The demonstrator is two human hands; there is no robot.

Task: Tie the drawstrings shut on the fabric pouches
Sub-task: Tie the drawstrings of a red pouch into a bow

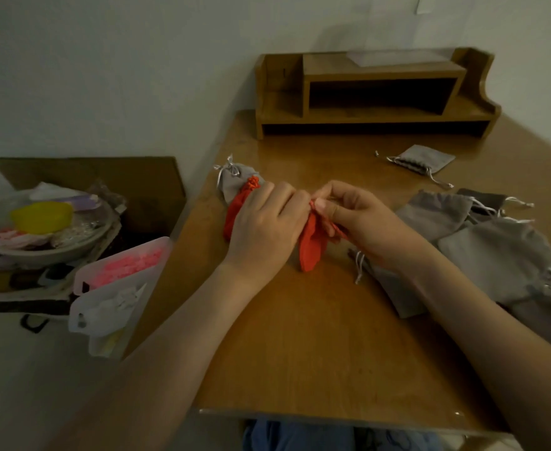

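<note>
A red fabric pouch (310, 249) stands between my hands in the middle of the wooden table (316, 336). My left hand (264, 226) grips its gathered neck from the left. My right hand (358, 219) pinches the red drawstring at the neck, with the cord trailing under my fingers. A second red pouch (235, 209) with a knotted top lies behind my left hand, partly hidden. A grey pouch with a tied silver cord (235, 177) lies behind that one.
A heap of grey pouches (482, 252) with loose cords covers the right side of the table. One small grey pouch (423, 159) lies at the back. A wooden desk shelf (375, 96) stands against the wall. A cardboard box of clutter (52, 229) sits left of the table.
</note>
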